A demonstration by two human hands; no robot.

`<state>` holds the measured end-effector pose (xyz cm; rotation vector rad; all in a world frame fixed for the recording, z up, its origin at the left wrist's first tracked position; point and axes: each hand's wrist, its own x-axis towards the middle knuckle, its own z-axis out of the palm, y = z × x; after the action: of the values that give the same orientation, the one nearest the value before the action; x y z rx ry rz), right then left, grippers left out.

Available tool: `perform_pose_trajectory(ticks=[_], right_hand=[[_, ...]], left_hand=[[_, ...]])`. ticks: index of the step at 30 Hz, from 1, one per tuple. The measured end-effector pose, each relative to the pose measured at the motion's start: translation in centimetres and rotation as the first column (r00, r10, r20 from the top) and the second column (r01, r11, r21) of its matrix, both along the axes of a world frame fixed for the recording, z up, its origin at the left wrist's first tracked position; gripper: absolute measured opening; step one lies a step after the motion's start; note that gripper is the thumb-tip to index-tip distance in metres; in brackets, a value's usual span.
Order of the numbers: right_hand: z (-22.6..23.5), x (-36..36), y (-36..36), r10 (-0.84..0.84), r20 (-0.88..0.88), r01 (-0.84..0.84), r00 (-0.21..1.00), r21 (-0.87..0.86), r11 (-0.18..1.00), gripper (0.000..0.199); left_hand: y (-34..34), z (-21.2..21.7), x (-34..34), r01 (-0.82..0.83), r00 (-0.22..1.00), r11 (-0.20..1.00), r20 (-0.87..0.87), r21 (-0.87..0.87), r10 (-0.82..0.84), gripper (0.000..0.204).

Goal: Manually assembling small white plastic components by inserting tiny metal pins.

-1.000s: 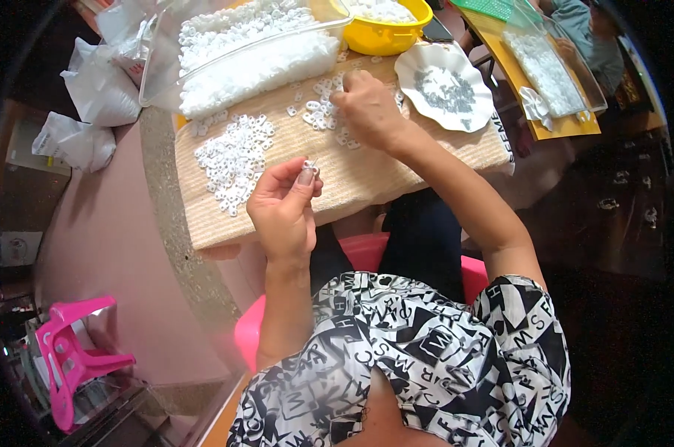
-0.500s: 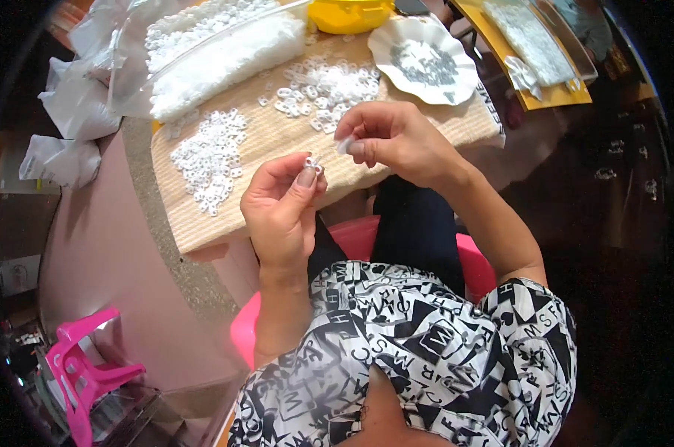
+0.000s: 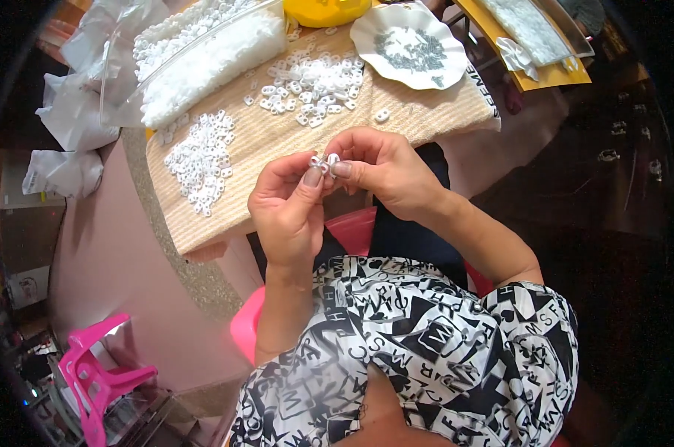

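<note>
Near the front edge of the cloth-covered table, my two hands meet fingertip to fingertip. My left hand (image 3: 286, 201) pinches a small white two-holed plastic piece (image 3: 319, 162) between thumb and forefinger. Closed beside it, my right hand (image 3: 400, 177) presses a second small white piece (image 3: 333, 159) against the first. Fingertips hide part of both pieces, so I cannot tell whether they are joined. Beyond my hands lies a loose heap of white two-holed pieces (image 3: 315, 80). Another heap of similar white pieces (image 3: 199, 164) spreads at the left. One single white piece (image 3: 382, 115) lies apart.
A white wavy-rimmed plate (image 3: 363, 37) at the back right holds small grey and white bits. A clear bin (image 3: 121, 93) full of white pieces and a yellow container (image 3: 326, 11) stand behind. White plastic bags (image 3: 80, 112) sit at the left, a pink stool (image 3: 99, 380) at lower left.
My right hand has moved left and nearer, bringing its white piece against the one in my left hand. The view has shifted slightly, and a single piece now shows near the plate.
</note>
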<state>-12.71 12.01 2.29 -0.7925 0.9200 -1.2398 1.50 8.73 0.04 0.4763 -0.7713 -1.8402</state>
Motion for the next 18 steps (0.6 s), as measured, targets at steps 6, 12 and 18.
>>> perform_pose_trajectory(ticks=[6, 12, 18], right_hand=[[1.4, -1.4, 0.1, -0.069, -0.153, 0.062, 0.986, -0.053, 0.997, 0.013], [2.4, -1.2, 0.5, -0.113, -0.210, 0.105, 0.971, -0.048, 0.993, 0.012], [2.5, -1.3, 0.8, -0.107, -0.227, 0.087, 0.968, -0.097, 0.991, 0.013]], left_hand=[[0.2, 0.6, 0.2, -0.029, 0.994, 1.000, 0.106, -0.009, 0.029, 0.017], [0.8, 1.6, 0.2, -0.070, 0.978, 0.996, 0.194, -0.047, 0.078, 0.019], [1.0, 1.7, 0.2, -0.053, 0.971, 0.995, 0.227, -0.090, 0.072, 0.017]])
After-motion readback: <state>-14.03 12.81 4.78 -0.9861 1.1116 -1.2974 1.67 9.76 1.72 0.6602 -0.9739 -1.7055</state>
